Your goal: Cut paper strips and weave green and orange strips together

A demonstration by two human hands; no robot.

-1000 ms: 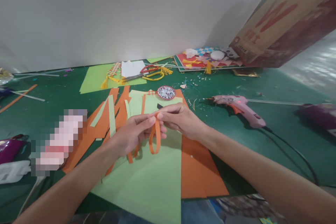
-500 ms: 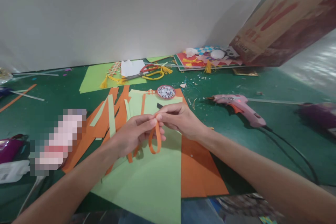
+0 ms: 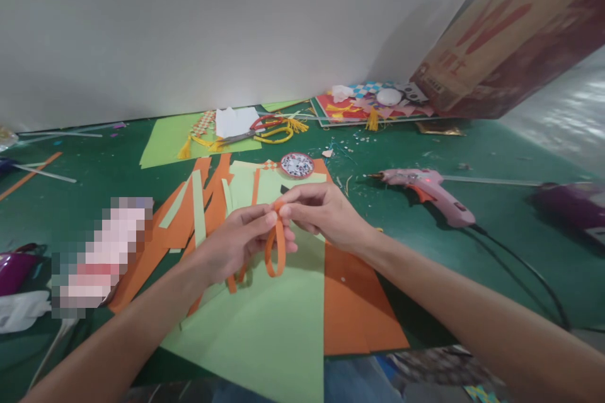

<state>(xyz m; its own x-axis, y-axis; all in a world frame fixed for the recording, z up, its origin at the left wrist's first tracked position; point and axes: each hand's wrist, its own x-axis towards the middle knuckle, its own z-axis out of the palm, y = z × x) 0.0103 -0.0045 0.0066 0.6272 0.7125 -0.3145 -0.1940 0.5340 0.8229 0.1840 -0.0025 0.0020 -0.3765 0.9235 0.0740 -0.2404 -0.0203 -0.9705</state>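
A narrow orange paper strip (image 3: 280,250) hangs in a loop below my fingertips. My left hand (image 3: 239,236) pinches it between thumb and fingers near the top of the loop. Right beside it, my right hand (image 3: 319,209) grips the strip's upper end with thumb and forefinger. Both hands are above a light green paper sheet (image 3: 283,321), which lies over orange sheets (image 3: 354,302). Several cut orange strips (image 3: 208,192) and pale green strips (image 3: 198,208) lie to the left of my left hand. A round speckled dish (image 3: 297,165) stands just beyond my hands.
A pink glue gun (image 3: 425,189) lies on the green table (image 3: 496,233) at the right, its cord running forward. Scissors (image 3: 241,136) and yellow tassels (image 3: 184,150) lie toward the wall. A large printed paper bag (image 3: 496,44) stands back right. A pixelated object (image 3: 104,258) lies at left.
The view has shifted slightly, so everything sits a little further left. Both hands keep their pinch on the orange strip, and a bit more of its upper end shows between the fingertips.
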